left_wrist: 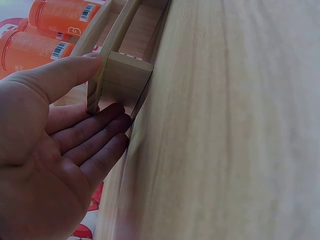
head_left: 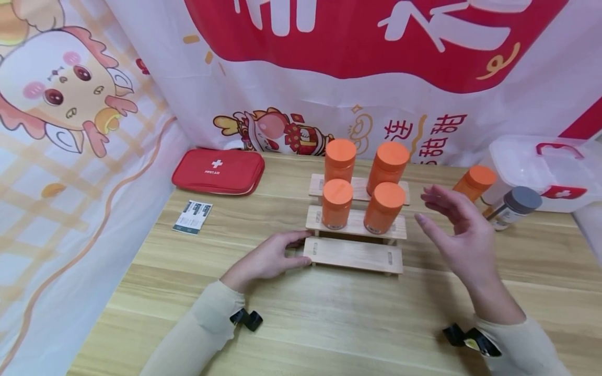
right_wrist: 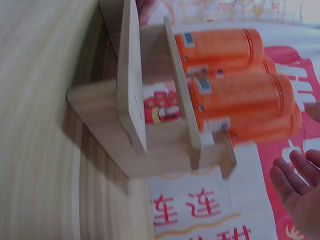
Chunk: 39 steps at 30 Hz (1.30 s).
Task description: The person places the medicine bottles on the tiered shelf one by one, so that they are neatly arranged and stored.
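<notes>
Person, both arms: attire and fittings in matching sets.
Left sleeve: plain pale beige, long, lightly creased, ending at the wrist above the bare left hand. Right sleeve: same colour and length, ending above the bare right hand. Left camera: small, black, blocky, at the cuff. Right camera: likewise black, showing a small yellowish patch; finer markings too small to read.
</notes>
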Motion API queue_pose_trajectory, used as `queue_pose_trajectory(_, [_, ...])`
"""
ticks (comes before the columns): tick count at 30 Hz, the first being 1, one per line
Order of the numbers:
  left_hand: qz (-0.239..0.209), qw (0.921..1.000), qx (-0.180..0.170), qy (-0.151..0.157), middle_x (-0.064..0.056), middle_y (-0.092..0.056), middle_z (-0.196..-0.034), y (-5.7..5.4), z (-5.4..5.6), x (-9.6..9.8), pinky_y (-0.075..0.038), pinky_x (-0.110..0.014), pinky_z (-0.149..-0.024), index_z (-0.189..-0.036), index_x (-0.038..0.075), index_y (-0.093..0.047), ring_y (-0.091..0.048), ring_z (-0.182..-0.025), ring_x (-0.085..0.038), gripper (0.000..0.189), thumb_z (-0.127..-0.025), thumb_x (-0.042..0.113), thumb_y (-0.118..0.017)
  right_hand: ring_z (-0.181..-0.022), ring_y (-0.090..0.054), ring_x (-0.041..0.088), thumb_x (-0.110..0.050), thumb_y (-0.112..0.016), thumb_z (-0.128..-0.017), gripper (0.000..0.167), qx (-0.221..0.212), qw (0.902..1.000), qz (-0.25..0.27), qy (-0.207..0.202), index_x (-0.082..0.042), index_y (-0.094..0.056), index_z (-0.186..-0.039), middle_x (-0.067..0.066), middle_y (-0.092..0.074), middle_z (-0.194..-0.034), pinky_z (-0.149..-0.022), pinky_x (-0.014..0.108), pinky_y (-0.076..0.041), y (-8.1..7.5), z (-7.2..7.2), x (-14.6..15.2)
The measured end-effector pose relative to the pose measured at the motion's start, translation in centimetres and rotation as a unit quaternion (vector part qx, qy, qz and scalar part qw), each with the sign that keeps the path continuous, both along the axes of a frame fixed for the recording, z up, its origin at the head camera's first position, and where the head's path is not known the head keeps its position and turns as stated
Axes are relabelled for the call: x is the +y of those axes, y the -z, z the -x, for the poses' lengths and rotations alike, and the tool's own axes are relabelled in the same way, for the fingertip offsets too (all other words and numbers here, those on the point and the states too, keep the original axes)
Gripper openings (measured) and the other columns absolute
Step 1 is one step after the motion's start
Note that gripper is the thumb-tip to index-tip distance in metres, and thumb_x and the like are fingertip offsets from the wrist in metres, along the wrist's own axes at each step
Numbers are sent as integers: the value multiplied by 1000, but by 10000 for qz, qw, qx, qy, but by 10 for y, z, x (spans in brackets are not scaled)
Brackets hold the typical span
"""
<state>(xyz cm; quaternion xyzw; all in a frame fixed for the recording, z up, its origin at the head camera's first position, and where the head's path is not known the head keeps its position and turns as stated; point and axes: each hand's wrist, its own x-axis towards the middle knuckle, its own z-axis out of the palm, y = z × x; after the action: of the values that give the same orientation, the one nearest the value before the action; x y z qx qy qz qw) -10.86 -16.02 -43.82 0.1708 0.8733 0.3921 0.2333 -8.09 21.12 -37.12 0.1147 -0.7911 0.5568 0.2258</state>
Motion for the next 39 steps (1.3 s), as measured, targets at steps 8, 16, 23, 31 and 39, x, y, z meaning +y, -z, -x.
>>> queue_pose_trajectory(8, [8,10000,12,20,-10,-56,-163,-1,-1,1,-41,-52,-128,-160,13,-54,-49,-154,-29,68,-100,30,-80,-119,-72,9,12,-76,-92,52,-211,9966,-44,795,-1,-68,-142,0,-74,-136,-104,11,-54,2,-5,33])
queue_pose_trajectory(16, [1,10000,-42,6,-8,-55,-164,0,0,1,-41,-52,-128,-160,15,-54,-50,-154,-28,68,-100,31,-80,-117,-69,3,1,-77,-96,51,-555,9837,-177,1702,-11,-68,-145,-7,-74,-136,-99,5,-52,14,-9,71])
queue_pose_trajectory(23, [-1,10000,-19,5,-9,-56,-163,1,0,1,-41,-52,-128,-160,14,-54,-51,-153,-29,67,-100,31,-80,-114,-66,2,-2,-74,-100,46,-698,9700,-34,2329,-10,-68,-145,-15,-72,-130,-101,4,-50,22,-12,99])
queue_pose_trajectory(31, [-45,10000,14,11,-8,-56,-163,1,-1,0,-42,-52,-128,-160,15,-54,-52,-152,-28,68,-100,30,-80,-126,-57,0,-14,-68,-106,45,-1142,9416,384,3143,-18,-63,-150,-19,-64,-137,-111,4,-43,22,-15,121])
queue_pose_trajectory(39, [-19,9999,154,70,-11,-56,-163,2,-1,-1,-42,-53,-128,-160,13,-54,-51,-153,-30,68,-100,31,-80,-146,-43,-1,-24,-67,-107,55,-2133,9057,728,3590,-34,-51,-158,-17,-49,-162,-126,9,-27,33,-8,148])
